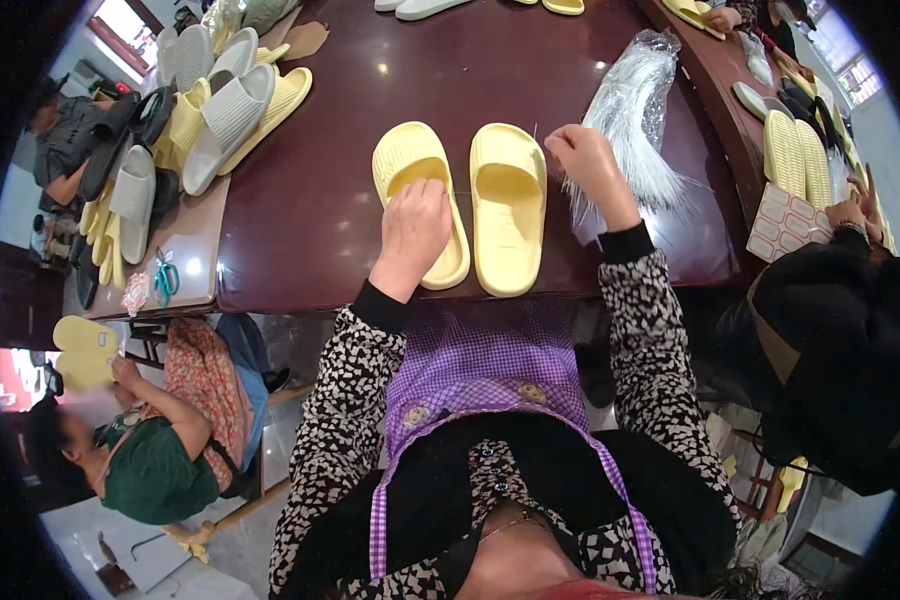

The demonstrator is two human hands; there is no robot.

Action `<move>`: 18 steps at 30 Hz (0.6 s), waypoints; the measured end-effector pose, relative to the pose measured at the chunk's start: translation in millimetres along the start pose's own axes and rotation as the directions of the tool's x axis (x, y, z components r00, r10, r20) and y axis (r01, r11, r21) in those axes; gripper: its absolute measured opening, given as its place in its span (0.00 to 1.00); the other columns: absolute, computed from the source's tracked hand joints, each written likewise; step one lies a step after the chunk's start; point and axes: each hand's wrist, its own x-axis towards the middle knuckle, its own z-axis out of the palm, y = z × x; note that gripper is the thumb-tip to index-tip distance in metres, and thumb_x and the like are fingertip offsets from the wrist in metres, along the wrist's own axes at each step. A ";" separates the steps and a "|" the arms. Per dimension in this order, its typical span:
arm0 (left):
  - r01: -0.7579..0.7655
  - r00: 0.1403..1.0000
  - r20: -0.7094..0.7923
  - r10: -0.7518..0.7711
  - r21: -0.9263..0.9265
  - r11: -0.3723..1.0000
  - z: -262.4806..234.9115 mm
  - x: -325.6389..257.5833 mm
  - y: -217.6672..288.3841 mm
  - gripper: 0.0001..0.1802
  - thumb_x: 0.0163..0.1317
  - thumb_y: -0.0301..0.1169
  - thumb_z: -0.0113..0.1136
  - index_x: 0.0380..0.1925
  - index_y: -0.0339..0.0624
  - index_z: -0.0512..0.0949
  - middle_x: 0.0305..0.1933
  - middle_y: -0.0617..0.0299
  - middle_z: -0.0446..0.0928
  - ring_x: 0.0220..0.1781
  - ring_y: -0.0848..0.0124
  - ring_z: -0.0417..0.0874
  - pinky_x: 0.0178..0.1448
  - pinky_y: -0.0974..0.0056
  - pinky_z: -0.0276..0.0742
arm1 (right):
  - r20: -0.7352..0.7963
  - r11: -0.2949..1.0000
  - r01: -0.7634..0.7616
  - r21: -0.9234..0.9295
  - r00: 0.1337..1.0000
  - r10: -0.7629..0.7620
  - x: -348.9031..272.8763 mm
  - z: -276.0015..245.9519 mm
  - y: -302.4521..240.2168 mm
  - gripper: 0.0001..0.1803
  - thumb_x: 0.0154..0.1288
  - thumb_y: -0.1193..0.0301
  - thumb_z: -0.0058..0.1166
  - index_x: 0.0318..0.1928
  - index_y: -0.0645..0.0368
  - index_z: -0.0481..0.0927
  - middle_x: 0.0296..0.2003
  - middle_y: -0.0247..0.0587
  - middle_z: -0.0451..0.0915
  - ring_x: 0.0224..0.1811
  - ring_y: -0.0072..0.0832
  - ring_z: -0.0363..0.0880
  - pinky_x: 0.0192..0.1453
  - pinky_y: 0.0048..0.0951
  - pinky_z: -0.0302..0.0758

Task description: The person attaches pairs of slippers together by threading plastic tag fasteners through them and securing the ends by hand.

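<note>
Lying at the far left, a heap of grey and yellow slippers (220,115) covers a lighter side surface, with green-handled scissors (165,277) near its front edge. On the dark brown counter (300,220) the left hand (412,232) rests on the heel half of the left yellow slipper (417,190), fingers curled together against it. Just beside it, apart by a narrow gap, lies the right yellow slipper (508,205). Both slippers run lengthwise away from the person, toes pointing to the far side. The right hand (588,160) hovers beside the right slipper's toe, fingers pinched together on a thin white strand from the bundle of white strands in clear plastic (632,115). Farther right, another person's dark sleeve (830,290) is close to a sheet of labels (785,222).
</note>
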 end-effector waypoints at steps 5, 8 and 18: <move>-0.059 0.998 -0.024 0.059 -0.026 0.998 5.0 6.8 -13.3 0.02 0.57 0.23 0.55 0.28 0.36 0.73 0.31 0.52 0.74 0.35 0.56 0.78 0.41 0.56 0.75 | 0.060 0.941 0.029 -0.338 0.998 -0.010 31.9 22.6 3.9 0.14 0.61 0.69 0.51 0.30 0.69 0.82 0.28 0.57 0.81 0.29 0.48 0.80 0.38 0.39 0.75; -0.062 0.998 -0.024 0.060 -0.067 0.996 10.6 8.1 -20.2 0.02 0.57 0.23 0.53 0.29 0.36 0.74 0.32 0.51 0.75 0.36 0.55 0.79 0.42 0.55 0.75 | 0.125 0.934 0.071 -0.349 0.992 -0.028 45.6 32.0 7.9 0.14 0.59 0.68 0.53 0.27 0.69 0.81 0.27 0.56 0.81 0.29 0.46 0.81 0.39 0.39 0.76; 0.004 1.000 -0.009 -0.006 -0.190 0.982 13.6 4.7 -26.5 0.03 0.55 0.22 0.51 0.29 0.36 0.74 0.34 0.51 0.75 0.38 0.56 0.80 0.44 0.56 0.77 | 0.100 0.978 0.209 0.005 0.973 -0.209 70.2 53.4 -41.8 0.09 0.57 0.71 0.56 0.34 0.65 0.81 0.29 0.51 0.81 0.32 0.42 0.80 0.39 0.35 0.76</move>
